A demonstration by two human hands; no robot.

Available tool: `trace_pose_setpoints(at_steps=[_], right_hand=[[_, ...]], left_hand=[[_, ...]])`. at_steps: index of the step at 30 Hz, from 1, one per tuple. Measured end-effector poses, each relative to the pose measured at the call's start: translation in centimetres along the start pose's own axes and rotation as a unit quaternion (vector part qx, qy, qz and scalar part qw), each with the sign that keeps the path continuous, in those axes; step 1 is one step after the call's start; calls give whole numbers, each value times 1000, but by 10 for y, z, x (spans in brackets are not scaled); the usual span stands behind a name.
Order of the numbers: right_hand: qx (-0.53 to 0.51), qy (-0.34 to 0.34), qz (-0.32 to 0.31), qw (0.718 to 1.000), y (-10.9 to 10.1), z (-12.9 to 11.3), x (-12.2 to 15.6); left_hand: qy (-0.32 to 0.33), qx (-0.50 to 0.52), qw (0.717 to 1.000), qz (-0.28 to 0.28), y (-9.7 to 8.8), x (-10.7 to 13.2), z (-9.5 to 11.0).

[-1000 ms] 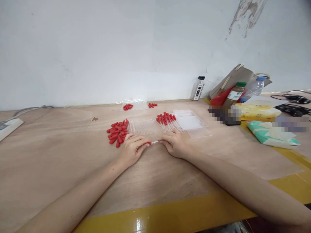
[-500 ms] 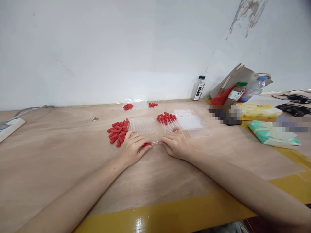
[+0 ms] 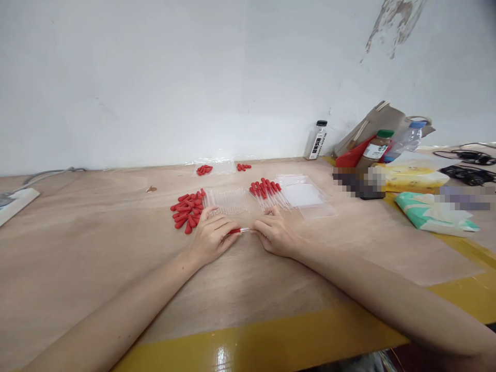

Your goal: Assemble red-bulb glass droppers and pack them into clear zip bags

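My left hand (image 3: 213, 235) is closed around a red rubber dropper bulb (image 3: 235, 231), most of it hidden by the fingers. From the bulb's open end a clear glass tube (image 3: 245, 229) runs to my right hand (image 3: 276, 232), whose fingers pinch it. Just behind and left of my left hand lies a pile of loose red bulbs (image 3: 188, 209). A row of bare clear tubes (image 3: 228, 200) rests on the table beyond both hands. Past my right hand are several droppers with red bulbs on their tubes (image 3: 267, 191), lying side by side.
Clear plastic bags (image 3: 304, 192) lie right of the droppers. More red bulbs (image 3: 204, 170) sit by the wall. At the right stand bottles (image 3: 318, 140), a grey bag (image 3: 372, 126) and tissue packs (image 3: 430, 214). A power strip (image 3: 19, 204) is at the left edge.
My right hand has shifted slightly left and down, closer to my left hand. Less of the tube shows between the fingers and the bulb.
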State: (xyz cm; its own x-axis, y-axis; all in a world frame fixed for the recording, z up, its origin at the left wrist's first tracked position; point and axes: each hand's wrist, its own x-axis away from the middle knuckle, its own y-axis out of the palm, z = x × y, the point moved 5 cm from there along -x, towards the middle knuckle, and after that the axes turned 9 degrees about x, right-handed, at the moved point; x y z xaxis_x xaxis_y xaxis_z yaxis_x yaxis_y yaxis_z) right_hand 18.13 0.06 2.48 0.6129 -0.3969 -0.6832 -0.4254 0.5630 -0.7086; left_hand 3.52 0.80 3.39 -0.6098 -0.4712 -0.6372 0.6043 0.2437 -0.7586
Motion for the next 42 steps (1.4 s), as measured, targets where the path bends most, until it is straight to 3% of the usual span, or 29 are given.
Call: trace_pose_setpoints(at_steps=[11,17,20,23,27,32,35,37,42], right_hand=[[37,-32,15,999,0,-4,-4],[88,-30,8,996,-5,1,2],[103,-17,-12,995,-7,6,4],[128,57,-15,990,-9,25,6],[162,251,17,954,-13,68,8],[165,415,-82,891,1,106,5],[164,441,-136,872,10,111,2],[162,432,-155,874,14,109,2],[156,423,-140,882,15,105,4]], left_hand=[[30,-15,999,17,0,-1,4],[29,-67,997,38,-9,2,-2],[10,-66,998,4,-8,5,-8],[-38,-42,997,-46,-4,8,-16],[-103,-8,991,-84,2,11,-23],[-154,20,981,-113,7,13,-29],[-163,28,979,-120,8,14,-30],[-164,29,979,-121,8,14,-30],[-164,30,980,-111,8,14,-30]])
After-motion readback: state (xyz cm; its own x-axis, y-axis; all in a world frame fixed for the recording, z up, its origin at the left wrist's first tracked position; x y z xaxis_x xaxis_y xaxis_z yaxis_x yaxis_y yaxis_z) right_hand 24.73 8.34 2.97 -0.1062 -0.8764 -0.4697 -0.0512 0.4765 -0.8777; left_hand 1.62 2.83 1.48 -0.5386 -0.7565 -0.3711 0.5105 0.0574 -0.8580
